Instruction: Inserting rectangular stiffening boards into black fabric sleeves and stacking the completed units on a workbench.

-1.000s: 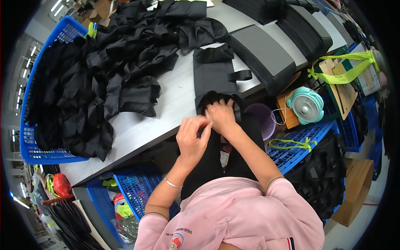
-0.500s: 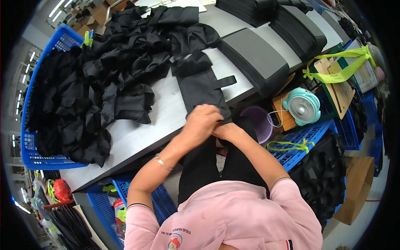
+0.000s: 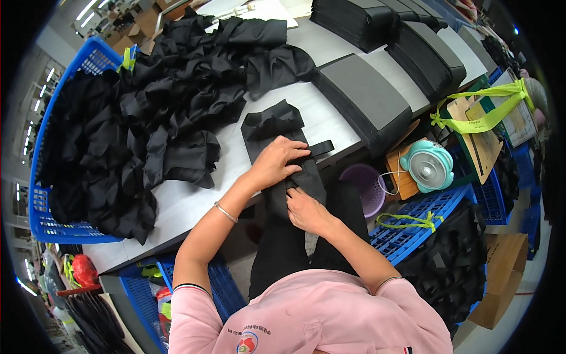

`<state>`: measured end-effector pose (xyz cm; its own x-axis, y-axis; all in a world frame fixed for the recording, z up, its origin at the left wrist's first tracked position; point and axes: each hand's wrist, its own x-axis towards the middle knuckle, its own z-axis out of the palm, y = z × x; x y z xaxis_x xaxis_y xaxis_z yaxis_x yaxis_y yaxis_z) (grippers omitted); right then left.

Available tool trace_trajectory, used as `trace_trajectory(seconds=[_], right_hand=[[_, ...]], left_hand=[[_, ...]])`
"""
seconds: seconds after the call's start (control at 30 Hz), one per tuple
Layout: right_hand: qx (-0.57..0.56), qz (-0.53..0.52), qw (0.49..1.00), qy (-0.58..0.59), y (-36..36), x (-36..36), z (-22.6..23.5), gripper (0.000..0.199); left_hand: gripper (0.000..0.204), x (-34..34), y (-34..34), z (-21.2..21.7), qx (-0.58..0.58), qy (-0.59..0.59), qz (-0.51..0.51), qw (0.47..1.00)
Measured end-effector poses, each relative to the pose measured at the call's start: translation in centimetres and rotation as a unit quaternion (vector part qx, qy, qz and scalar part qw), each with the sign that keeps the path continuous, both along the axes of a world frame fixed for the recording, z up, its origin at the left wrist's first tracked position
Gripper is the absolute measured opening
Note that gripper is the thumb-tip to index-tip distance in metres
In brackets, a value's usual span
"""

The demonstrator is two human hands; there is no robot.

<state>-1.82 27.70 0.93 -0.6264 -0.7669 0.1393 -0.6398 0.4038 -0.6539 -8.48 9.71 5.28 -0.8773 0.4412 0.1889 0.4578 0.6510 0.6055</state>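
Note:
A black fabric piece [image 3: 274, 124] with a short strap [image 3: 322, 147] sticking out on its right lies over the near edge of the table, its lower end hanging toward my lap. My left hand [image 3: 277, 161] rests on top of it, fingers spread and stretched to the right, close to the base of the strap. Lower down, my right hand [image 3: 308, 210] has its fingers closed on the fabric near a small dark fold; the fingertips are partly hidden.
Crumpled black fabric pieces [image 3: 183, 88] spill across the table from a blue basket [image 3: 41, 203] at left. Stacked black-and-grey panels [image 3: 365, 82] stand at right. Beyond the table edge are a purple bin [image 3: 372, 203], a turquoise fan [image 3: 428, 165] and another blue basket [image 3: 395, 245].
The fabric piece has come nearer, apart from the heap. My left hand has spread flat on it; my right hand has moved lower, and the two hands are now apart.

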Motion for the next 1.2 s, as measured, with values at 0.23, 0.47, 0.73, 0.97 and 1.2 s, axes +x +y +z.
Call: trace_trajectory(seconds=[0.23, 0.47, 0.73, 0.97, 1.2], right_hand=[[-0.005, -0.003, 1.000, 0.006, -0.3, 0.4, 0.5, 0.021], [0.058, -0.040, 0.993, 0.095, 0.3, 1.8, 0.6, 0.028], [0.060, 0.030, 0.988, 0.137, 3.0, 6.2, 0.8, 0.009], [-0.243, -0.232, 0.941, 0.028, 7.0, 6.9, 8.6, 0.019], [-0.353, -0.124, 0.773, -0.513, 8.8, 4.6, 6.3, 0.021]], left_hand=[[0.044, -2.9, -4.1, -3.4, -0.157, 0.128, 0.129, 0.971], [0.076, 1.5, -1.8, -1.9, -0.033, 0.330, 0.363, 0.871], [0.050, 10.8, 1.8, -2.3, 0.623, -0.205, 0.341, 0.673], [0.029, 15.6, 2.3, -1.9, 0.570, -0.170, 0.346, 0.726], [0.033, 18.4, 3.2, -2.0, 0.692, -0.355, 0.144, 0.611]])
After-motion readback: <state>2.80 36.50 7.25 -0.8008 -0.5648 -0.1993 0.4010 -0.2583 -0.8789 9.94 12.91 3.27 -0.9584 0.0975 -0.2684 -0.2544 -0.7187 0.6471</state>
